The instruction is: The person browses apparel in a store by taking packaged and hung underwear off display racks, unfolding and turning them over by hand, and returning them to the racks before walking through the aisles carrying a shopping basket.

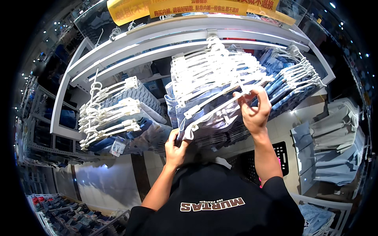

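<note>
My left hand (176, 147) pinches the waistband edge of a pale garment (220, 121) near the left clip of its white hanger. My right hand (256, 110) grips the right part of that white plastic clip hanger (217, 110), its thumb and fingers closed around it. The hanger slants up to the right at the front of a dense middle row of white hangers (212, 67), overexposed at the top, that carry light blue and pale garments. To the left hangs another row of blue garments (147, 129) on white clip hangers, one with a tag (118, 146).
A white metal rack frame (60, 97) surrounds the rows. More blue garments (285, 88) hang at the right. A black basket (280, 156) stands below my right forearm. Grey garments (336, 141) are on the far right, a bin of small items (65, 216) at lower left.
</note>
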Motion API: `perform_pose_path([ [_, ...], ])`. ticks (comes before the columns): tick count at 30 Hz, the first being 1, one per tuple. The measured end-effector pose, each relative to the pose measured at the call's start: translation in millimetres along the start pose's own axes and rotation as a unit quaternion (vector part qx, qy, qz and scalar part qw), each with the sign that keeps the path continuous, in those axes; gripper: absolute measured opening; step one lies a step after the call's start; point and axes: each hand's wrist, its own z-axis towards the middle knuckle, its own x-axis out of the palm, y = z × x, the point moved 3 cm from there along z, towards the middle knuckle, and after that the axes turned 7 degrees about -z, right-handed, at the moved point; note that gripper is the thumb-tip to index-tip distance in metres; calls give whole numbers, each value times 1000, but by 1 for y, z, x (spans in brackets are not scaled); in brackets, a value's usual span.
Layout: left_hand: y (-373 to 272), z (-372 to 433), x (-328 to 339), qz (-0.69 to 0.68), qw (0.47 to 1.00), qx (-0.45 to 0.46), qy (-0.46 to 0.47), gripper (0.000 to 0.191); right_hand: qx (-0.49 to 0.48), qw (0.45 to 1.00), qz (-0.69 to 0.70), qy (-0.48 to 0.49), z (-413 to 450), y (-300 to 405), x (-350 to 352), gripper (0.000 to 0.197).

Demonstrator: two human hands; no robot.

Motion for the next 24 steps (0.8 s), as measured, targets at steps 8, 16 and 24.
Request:
perform_pose_path([
  [8, 41, -40, 15, 130, 989, -65, -17, 50, 65, 969, 108, -210, 12, -29, -62, 28],
  [16, 65, -87, 82, 109, 966, -143, 186, 37, 411, 691, 569, -173, -24, -93, -80, 46],
  [24, 88, -109, 142, -42, 934, -284, 214, 45, 397, 516, 744, -148, -42, -81, -86, 43],
])
